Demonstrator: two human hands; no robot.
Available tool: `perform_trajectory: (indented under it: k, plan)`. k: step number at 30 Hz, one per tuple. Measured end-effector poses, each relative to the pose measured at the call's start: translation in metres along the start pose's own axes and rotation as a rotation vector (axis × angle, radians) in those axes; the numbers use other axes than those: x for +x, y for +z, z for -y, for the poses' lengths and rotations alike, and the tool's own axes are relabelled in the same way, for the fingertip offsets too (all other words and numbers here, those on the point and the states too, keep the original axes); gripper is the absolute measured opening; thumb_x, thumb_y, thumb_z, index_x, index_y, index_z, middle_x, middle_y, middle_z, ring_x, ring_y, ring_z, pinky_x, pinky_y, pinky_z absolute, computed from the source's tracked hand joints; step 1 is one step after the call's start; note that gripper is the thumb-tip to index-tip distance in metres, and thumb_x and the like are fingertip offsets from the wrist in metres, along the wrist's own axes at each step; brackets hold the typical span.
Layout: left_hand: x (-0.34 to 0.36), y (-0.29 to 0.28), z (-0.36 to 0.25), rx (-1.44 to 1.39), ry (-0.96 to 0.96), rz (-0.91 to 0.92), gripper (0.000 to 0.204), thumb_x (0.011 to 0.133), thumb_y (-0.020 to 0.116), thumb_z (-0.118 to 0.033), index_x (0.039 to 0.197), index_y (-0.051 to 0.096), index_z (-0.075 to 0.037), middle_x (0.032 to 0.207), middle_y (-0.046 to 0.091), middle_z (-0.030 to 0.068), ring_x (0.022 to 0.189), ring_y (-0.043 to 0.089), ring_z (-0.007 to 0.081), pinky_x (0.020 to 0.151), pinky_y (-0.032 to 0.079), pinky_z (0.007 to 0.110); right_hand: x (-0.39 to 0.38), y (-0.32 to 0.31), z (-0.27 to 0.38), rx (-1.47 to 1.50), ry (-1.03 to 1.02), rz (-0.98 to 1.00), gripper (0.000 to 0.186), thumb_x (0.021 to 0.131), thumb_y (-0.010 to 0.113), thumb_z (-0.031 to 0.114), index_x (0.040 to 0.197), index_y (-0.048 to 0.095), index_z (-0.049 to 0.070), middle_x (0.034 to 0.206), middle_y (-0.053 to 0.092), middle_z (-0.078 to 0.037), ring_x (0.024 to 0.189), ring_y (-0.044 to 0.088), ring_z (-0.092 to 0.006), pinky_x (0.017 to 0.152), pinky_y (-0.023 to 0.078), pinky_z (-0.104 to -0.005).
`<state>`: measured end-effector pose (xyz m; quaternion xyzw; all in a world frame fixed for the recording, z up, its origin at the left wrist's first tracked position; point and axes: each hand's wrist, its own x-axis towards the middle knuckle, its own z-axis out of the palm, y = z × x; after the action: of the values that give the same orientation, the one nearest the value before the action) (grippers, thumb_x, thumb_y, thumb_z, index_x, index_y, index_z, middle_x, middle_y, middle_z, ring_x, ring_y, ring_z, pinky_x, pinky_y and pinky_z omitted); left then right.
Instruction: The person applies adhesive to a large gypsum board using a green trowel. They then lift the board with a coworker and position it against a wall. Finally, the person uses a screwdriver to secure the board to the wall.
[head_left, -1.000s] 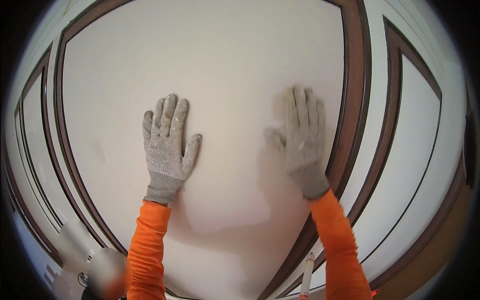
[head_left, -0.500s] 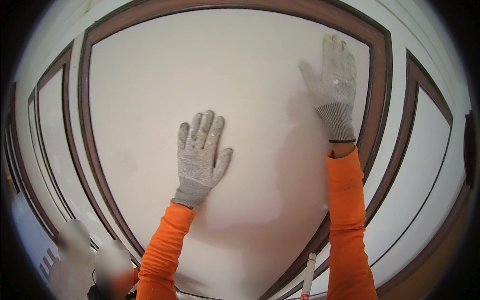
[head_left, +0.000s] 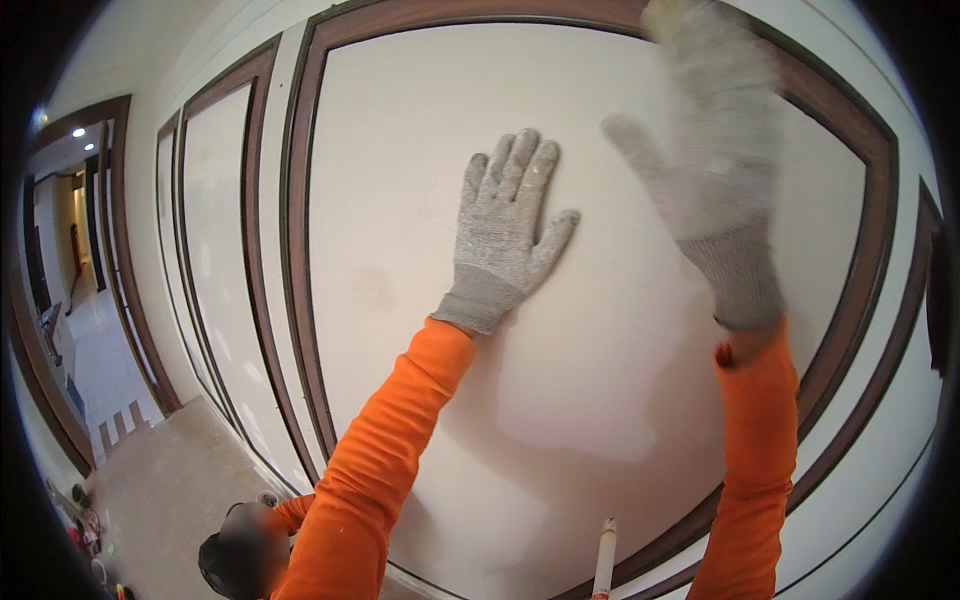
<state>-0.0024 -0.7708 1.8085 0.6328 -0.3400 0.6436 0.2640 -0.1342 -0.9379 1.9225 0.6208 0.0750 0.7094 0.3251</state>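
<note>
A large white wall panel (head_left: 420, 230) framed by brown moulding (head_left: 303, 230) fills the middle of the view. My left hand (head_left: 508, 215), in a grey knit glove, lies flat on the panel with its fingers stretched out and thumb apart. At the upper right my right hand (head_left: 715, 130), gloved alike, is smeared by motion. Its fingers are extended together with the thumb spread, and its fingertips overlap the top moulding in view. Whether it touches the panel I cannot tell. Nothing shows in either hand. Both gloves have pale smudges.
A slim white tube (head_left: 606, 560) stands up at the bottom, between my forearms. At the lower left is a co-worker's head in a dark cap (head_left: 220, 565), beside an orange sleeve. A doorway (head_left: 95, 280) opens at the far left; small items (head_left: 85, 530) lie on the floor.
The view has swung left, bringing the doorway and more floor into sight. My right hand has moved up over the top moulding. My left hand stays flat on the panel.
</note>
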Motion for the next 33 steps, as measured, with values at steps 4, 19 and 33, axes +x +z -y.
perform_trajectory:
  k: [4, 19, 33]
  plan:
    - [-0.008, -0.002, 0.005, -0.008, -0.006, 0.029, 0.073, 0.103, 0.057, -0.047, 0.163, 0.039, -0.008, 0.169, 0.035, 0.0183, 0.16, 0.027, 0.0364, 0.131, 0.016, 0.055, -0.013, 0.032, 0.015, 0.051, -0.04, 0.111, 0.076, 0.103, 0.061, 0.055, 0.163, 0.041, 0.013, 0.166, 0.043, -0.014, 0.156, 0.037, -0.0302, 0.132, 0.022, -0.0484]
    - [0.097, -0.153, 0.158, 0.213, 0.143, -0.609, 0.071, 0.112, 0.048, -0.043, 0.165, 0.029, 0.001, 0.169, 0.032, 0.0274, 0.157, 0.033, 0.037, 0.13, 0.026, 0.046, -0.01, 0.03, 0.03, -0.266, -0.023, 0.269, 0.074, 0.106, 0.058, 0.053, 0.168, 0.032, 0.021, 0.172, 0.034, -0.007, 0.16, 0.029, -0.0252, 0.135, 0.018, -0.0449]
    - [0.063, -0.05, 0.213, 0.177, -0.229, -0.105, 0.08, 0.111, 0.036, -0.056, 0.167, 0.025, 0.0, 0.175, 0.021, 0.021, 0.164, 0.015, 0.0337, 0.134, 0.011, 0.043, -0.012, 0.045, 0.019, -0.26, -0.038, 0.21, 0.073, 0.105, 0.063, 0.046, 0.168, 0.032, 0.023, 0.172, 0.036, -0.004, 0.159, 0.032, -0.0234, 0.134, 0.023, -0.0436]
